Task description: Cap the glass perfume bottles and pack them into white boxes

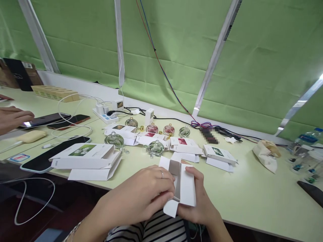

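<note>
Left hand (151, 193): grip clamped on the left edge of an open, white rectangular cardboard box (188, 186)
Right hand (202, 198): grip clamped around its right side
Box: held by the near edge of the pale-green desk (252, 201)

That white rectangular card box (188, 190) looks smooth and matt; those round green bottles (155, 148) over there gleam like glossy glass.

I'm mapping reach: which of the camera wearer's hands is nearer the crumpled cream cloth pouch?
Right. The right hand, gripping the right side of an open white cardboard box, is left of the pouch; the left hand, at the box's left side, is farther left.
</note>
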`<state>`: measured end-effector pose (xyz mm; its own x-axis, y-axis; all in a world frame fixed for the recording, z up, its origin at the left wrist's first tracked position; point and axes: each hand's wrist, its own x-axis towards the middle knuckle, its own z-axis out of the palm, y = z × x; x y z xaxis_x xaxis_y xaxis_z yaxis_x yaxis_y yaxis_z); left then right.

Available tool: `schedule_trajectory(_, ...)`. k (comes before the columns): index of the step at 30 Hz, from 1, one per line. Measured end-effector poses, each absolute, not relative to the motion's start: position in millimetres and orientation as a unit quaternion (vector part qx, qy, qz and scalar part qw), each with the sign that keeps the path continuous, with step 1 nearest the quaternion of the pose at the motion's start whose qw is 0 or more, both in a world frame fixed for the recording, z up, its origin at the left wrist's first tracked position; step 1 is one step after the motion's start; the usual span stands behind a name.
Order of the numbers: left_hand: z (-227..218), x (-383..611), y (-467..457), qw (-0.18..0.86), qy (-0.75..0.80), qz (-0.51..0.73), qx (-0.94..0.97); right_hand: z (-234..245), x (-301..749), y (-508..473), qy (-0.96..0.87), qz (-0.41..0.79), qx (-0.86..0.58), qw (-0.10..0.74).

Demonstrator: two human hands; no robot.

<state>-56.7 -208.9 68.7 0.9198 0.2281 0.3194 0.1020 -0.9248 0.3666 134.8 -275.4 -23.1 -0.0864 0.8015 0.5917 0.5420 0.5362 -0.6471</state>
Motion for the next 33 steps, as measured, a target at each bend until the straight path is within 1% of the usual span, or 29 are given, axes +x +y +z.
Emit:
schedule_trajectory(4, 73.0, -50.7, -199.6, 0.157, 0.102, 0.172, 0.967, -25.0, 134.0, -271.3, -0.680, 0.197, -0.501, 0.498)
schedule_trajectory(9, 76.7, -41.3, -193.1, 0.132, 0.123, 0.180, 0.967, -22.6, 135.5, -267.4, -0.634, 0.254, -0.493, 0.539)
schedule_trajectory(12, 79.5, -37.9, -193.8, 0.141, 0.142, 0.163, 0.966, -21.8, 137.0, -267.3, -0.629, 0.281, -0.500, 0.525)
schedule_trajectory(15, 83.9, -36.7, -193.5, 0.152, 0.139, 0.156, 0.966, -22.0, 137.6, -266.3, -0.636, 0.282, -0.493, 0.523)
schedule_trajectory(19, 89.5, -36.8, -192.4, 0.130, 0.129, 0.233, 0.955, -23.0, 138.7, -264.5, -0.646, 0.274, -0.483, 0.524)
schedule_trajectory(24, 82.9, -37.3, -196.4, 0.094, 0.105, 0.175, 0.974, -23.9, 139.6, -264.7, -0.640, 0.295, -0.473, 0.529)
schedule_trajectory(29, 70.6, -41.0, -198.2, 0.084, 0.120, 0.178, 0.973, -22.7, 137.9, -264.7, -0.640, 0.292, -0.478, 0.525)
schedule_trajectory(33, 69.0, -43.3, -196.2, 0.081, 0.120, 0.183, 0.972, -22.5, 136.4, -264.1, -0.647, 0.281, -0.475, 0.527)
